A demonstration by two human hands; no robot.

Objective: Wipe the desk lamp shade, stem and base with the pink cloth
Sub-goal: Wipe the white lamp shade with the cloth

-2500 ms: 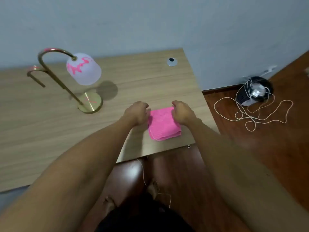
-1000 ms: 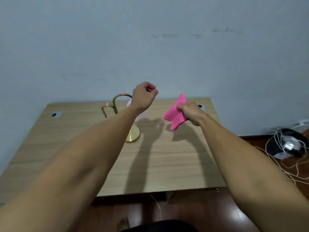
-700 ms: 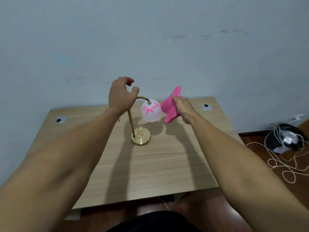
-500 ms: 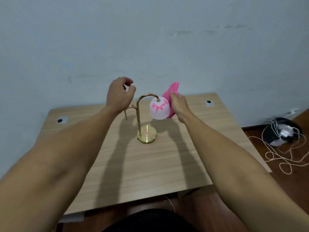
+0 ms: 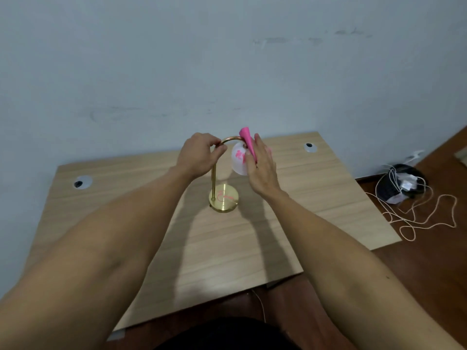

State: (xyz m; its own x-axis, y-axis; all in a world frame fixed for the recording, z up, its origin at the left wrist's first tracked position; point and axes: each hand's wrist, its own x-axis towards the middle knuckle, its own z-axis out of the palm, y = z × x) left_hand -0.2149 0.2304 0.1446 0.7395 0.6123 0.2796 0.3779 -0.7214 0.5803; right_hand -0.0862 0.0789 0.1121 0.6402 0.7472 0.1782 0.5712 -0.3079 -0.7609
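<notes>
A small desk lamp stands on the wooden desk [image 5: 227, 248]. Its round brass base [image 5: 224, 199] carries pink marks, and a thin brass stem [image 5: 213, 180] rises and curves over at the top. The white shade [image 5: 238, 160] with pink marks hangs from the curve. My left hand [image 5: 199, 156] grips the top of the stem's arch. My right hand [image 5: 260, 165] presses the pink cloth [image 5: 247, 141] against the shade's right side. Most of the cloth is hidden behind that hand; only a pointed fold sticks up.
Two cable holes [image 5: 81, 183] [image 5: 309, 147] sit near the desk's back corners. A blue-grey wall runs behind the desk. On the wooden floor at the right lies a dark bundle [image 5: 401, 184] with a long tangled white cord [image 5: 424, 218].
My left hand has closed on the top of the stem. My right hand has brought the cloth round onto the right side of the shade. The view has shifted slightly.
</notes>
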